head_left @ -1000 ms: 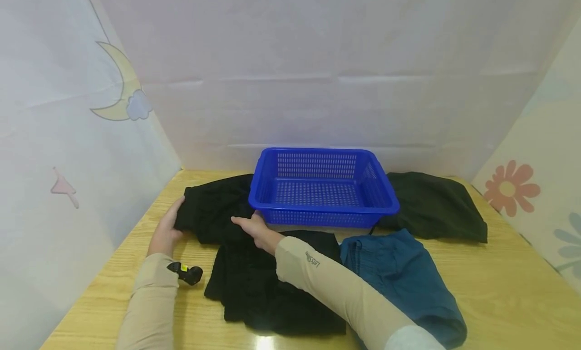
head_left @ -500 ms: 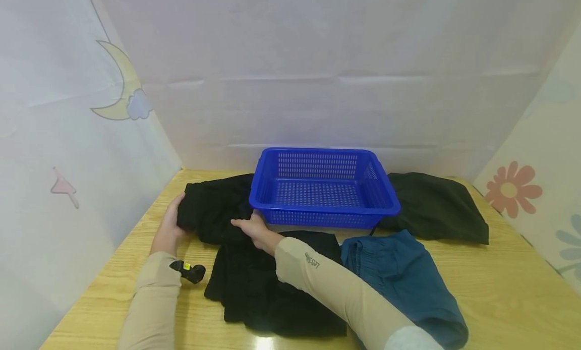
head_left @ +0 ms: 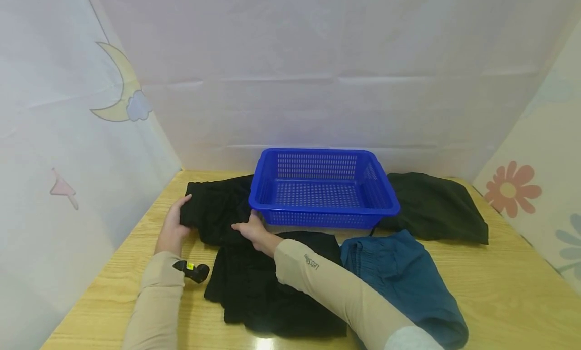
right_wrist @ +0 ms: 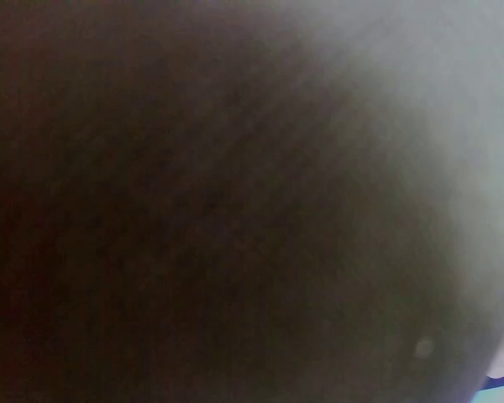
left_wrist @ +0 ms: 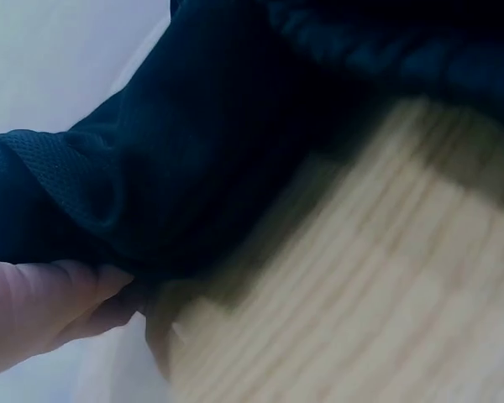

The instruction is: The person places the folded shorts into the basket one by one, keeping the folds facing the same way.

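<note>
In the head view, a black garment (head_left: 213, 209) lies bunched on the table's left side, its right end beside the blue basket. My left hand (head_left: 173, 229) grips its left edge. The left wrist view shows the fingers (left_wrist: 59, 294) of that hand pinching the lower edge of the dark cloth (left_wrist: 193, 143). My right hand (head_left: 256, 231) lies over the garment's right end, close to the basket's front left corner, thumb stretched left; its other fingers are mostly hidden, so I cannot tell whether they hold cloth. The right wrist view is dark and blurred.
The blue basket (head_left: 327, 210), with slotted sides, stands at the back middle. Another black garment (head_left: 277, 294) lies in front, under the right forearm. Blue shorts (head_left: 404, 279) lie right of it, and a dark green garment (head_left: 436, 206) lies at the back right.
My left hand has shifted slightly right and nearer to me, with the garment's left edge moving along. The right hand has barely moved.
</note>
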Motion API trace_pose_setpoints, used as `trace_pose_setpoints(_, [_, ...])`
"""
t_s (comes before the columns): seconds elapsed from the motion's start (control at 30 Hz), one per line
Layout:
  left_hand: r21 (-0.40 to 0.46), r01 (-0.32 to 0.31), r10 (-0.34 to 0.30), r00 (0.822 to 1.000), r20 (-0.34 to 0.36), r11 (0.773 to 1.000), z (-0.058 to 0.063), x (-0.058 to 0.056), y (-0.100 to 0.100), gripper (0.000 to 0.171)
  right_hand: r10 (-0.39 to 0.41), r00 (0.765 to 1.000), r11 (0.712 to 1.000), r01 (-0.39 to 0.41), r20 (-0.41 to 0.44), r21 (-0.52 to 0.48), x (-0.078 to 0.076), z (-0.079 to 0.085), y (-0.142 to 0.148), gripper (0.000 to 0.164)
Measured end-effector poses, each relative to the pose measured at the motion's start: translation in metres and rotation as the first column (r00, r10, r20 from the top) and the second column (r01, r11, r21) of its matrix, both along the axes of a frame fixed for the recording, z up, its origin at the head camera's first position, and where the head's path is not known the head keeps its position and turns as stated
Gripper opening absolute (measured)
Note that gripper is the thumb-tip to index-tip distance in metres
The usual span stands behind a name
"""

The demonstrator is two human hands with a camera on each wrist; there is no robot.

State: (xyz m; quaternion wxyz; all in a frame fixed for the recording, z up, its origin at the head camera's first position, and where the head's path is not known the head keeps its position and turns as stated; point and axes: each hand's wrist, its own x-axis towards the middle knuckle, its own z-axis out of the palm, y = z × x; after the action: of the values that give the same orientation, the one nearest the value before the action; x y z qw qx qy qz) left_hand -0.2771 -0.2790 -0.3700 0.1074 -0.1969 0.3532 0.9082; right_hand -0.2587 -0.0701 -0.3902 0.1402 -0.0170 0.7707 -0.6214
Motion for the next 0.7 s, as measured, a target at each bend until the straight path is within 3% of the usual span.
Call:
trace_pose_setpoints(0.2, [-0.039, -0.013, 0.014, 1.0, 0.014, 0.999, 0.0052, -0.0026, 0.005, 0.07, 0.008, 1.0, 1.0, -0.008, -0.02, -0.004, -0.0018, 0.0028, 0.0004, 0.08])
trace_pose_setpoints(0.7, [0.051, -0.047, 0.048, 0.999, -0.025, 0.998, 0.0086, 0.0039, -0.002, 0.064, 0.07, 0.998, 0.99, -0.07, -0.003, -0.12, -0.0035, 0.0032, -0.0023, 0.083])
